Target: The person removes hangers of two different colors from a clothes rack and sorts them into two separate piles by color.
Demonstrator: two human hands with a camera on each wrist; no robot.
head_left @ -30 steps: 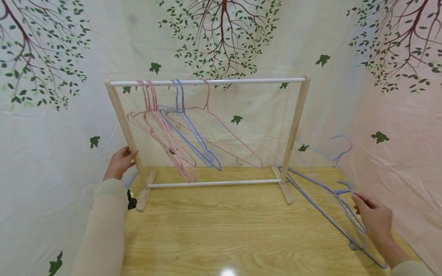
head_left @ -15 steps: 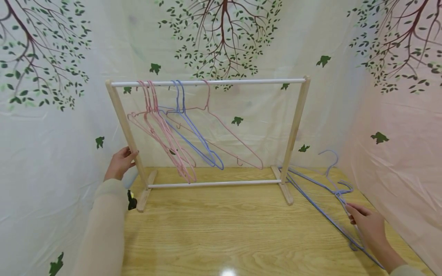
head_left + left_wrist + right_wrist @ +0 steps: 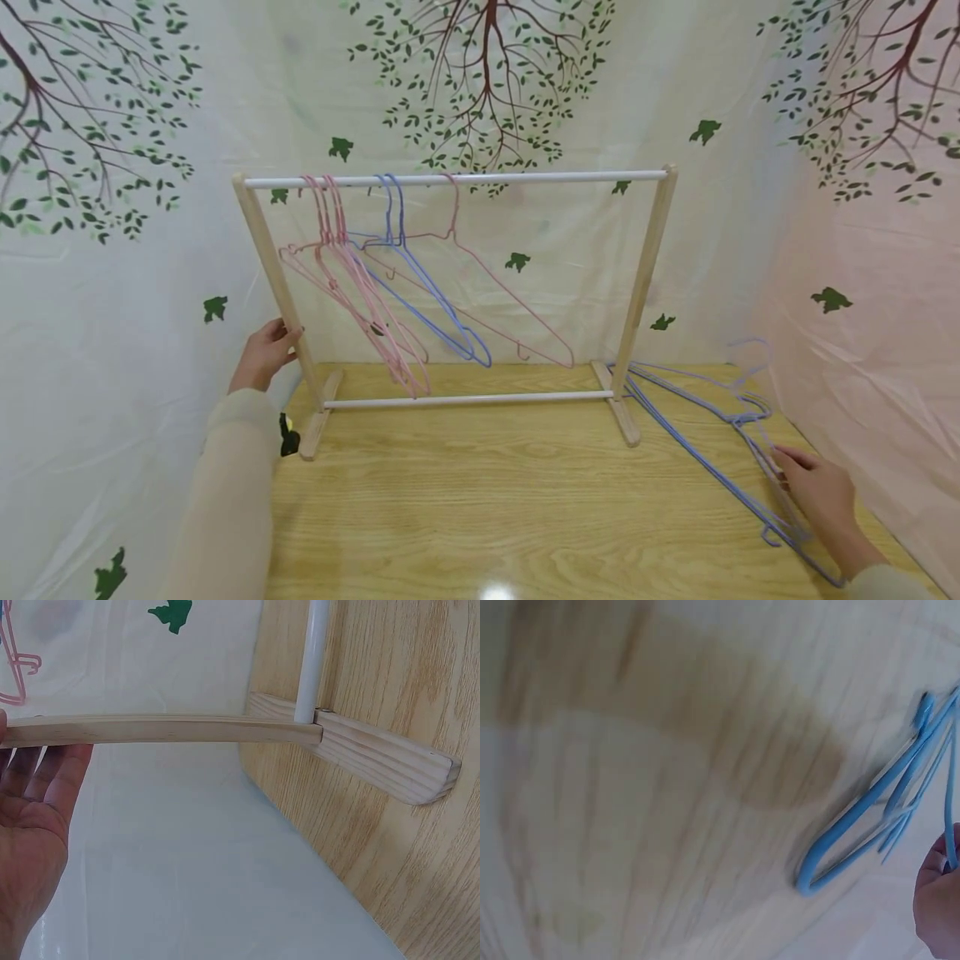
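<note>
My left hand (image 3: 258, 354) grips the left upright post (image 3: 266, 258) of a wooden clothes rack, its fingers passing behind the post in the left wrist view. On the rack's white top rail (image 3: 540, 177) hang several pink hangers (image 3: 375, 321) at the left, two blue hangers (image 3: 402, 217) beside them, and one pink hanger (image 3: 453, 233) further right. At the right, my right hand (image 3: 821, 492) pinches a blue hanger (image 3: 950, 787), blurred in the head view, with its hook pointing up. Below it, other blue hangers (image 3: 738, 418) lie overlapping on the table; their count is unclear.
The rack's right upright (image 3: 647, 283) and right foot (image 3: 622, 421) stand close to the blue hangers. A white lower rail (image 3: 465, 400) joins the posts. A small black object (image 3: 288, 435) sits by the left foot. Printed sheets (image 3: 885, 400) enclose the wooden table (image 3: 480, 492).
My right hand shifts left and down, then back right, with the blue hanger, whose hook ends lower than before. The left hand stays on the post. The hung blue hangers swing slightly.
</note>
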